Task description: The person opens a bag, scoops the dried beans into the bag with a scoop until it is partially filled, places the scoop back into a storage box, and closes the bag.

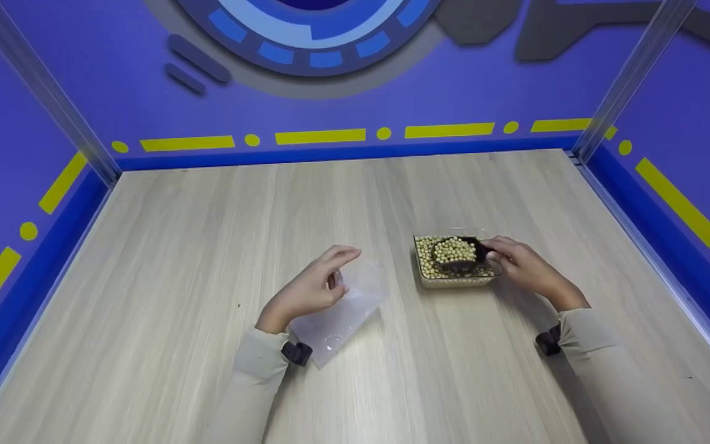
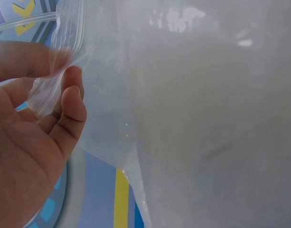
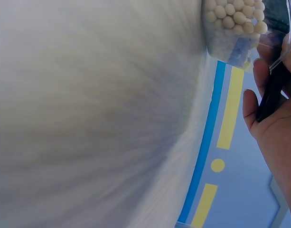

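Observation:
A clear zip bag [image 1: 349, 324] hangs from my left hand [image 1: 313, 287], which pinches it near its zip edge. In the left wrist view the fingers and thumb are curled round the crinkled plastic of the bag [image 2: 107, 95]. To the right stands a clear rectangular container [image 1: 458, 283] of pale round beans that look like soybeans [image 1: 427, 254]. My right hand [image 1: 524, 268] grips a black scoop by its handle [image 3: 272, 92]. The scoop's bowl, heaped with beans [image 1: 455, 250], is over the container; whether it touches the beans below is unclear.
Both hands work above a light wood-grain table [image 1: 176, 265]. Blue printed panels [image 1: 355, 108] with yellow marks enclose its back and sides, joined by metal corner posts [image 1: 629, 86]. The container sits right of the table's middle.

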Tool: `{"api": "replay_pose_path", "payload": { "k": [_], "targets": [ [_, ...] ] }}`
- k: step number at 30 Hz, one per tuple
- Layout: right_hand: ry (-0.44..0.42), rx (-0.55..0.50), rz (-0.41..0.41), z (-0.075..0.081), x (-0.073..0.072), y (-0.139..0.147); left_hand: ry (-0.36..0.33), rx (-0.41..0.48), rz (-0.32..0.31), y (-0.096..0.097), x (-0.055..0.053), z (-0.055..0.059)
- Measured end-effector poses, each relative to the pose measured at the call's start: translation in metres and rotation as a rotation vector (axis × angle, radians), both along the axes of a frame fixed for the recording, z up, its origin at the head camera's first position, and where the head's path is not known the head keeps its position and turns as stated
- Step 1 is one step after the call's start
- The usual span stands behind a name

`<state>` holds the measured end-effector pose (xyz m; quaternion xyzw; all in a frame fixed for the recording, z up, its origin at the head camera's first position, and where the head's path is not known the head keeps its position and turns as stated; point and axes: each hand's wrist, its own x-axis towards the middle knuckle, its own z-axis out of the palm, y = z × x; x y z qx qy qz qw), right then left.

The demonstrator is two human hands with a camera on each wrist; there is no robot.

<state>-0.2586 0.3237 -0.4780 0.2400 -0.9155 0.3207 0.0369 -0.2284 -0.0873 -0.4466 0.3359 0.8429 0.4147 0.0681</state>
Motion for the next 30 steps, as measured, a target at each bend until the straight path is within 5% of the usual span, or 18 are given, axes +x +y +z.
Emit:
{"api": "replay_pose_path", "payload": {
  "k": [9, 21, 30],
  "targets": [
    [-0.069, -0.034, -0.029, 0.0, 0.0, 0.001, -0.001, 0.01, -0.002, -0.001, 0.0, -0.001],
    [-0.038, -0.143, 0.012, 0.015, -0.003, 0.005, -0.006, 0.012, 0.002, -0.002, 0.0, -0.003],
    [0.006, -0.075, 0.048, 0.03, -0.005, -0.009, -0.005, 0.018, -0.007, 0.0, 0.001, -0.001]
  ]
}}
